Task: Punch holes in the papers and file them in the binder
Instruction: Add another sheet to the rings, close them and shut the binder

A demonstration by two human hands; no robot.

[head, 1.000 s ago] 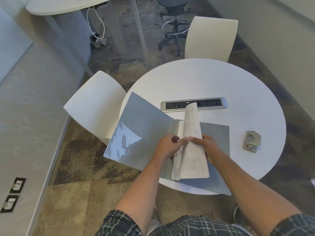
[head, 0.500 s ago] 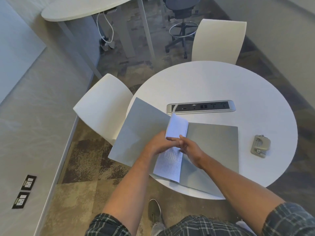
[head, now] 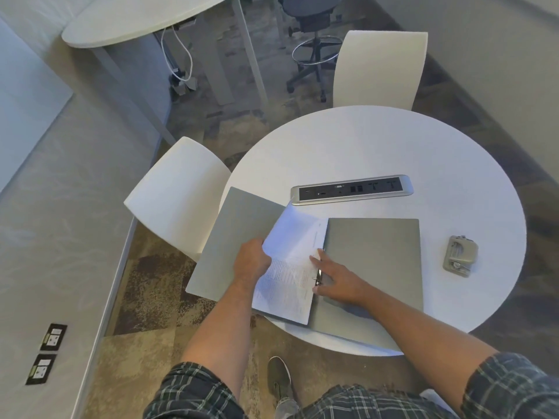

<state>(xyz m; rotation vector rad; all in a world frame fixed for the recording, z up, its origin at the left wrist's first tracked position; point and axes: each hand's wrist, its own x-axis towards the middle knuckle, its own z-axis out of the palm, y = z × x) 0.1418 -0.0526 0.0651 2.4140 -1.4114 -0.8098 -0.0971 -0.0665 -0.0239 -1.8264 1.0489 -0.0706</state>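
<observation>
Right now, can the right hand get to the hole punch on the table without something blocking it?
Probably yes. The right hand rests with straight fingers on the binder by its rings, holding nothing. The hole punch lies apart to its right, on bare round table, with nothing between them.

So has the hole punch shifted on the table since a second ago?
No. The hole punch sits at the same spot right of the binder, below the power strip's right end.

A: Round white table (head: 393, 146): what blocks it?
B: Open grey binder (head: 375, 255) at near edge; silver power strip (head: 352, 193) behind it, mid-table; grey metal hole punch (head: 459, 256) right of binder.
A: Free room?
B: Far half, beyond the strip.
</observation>
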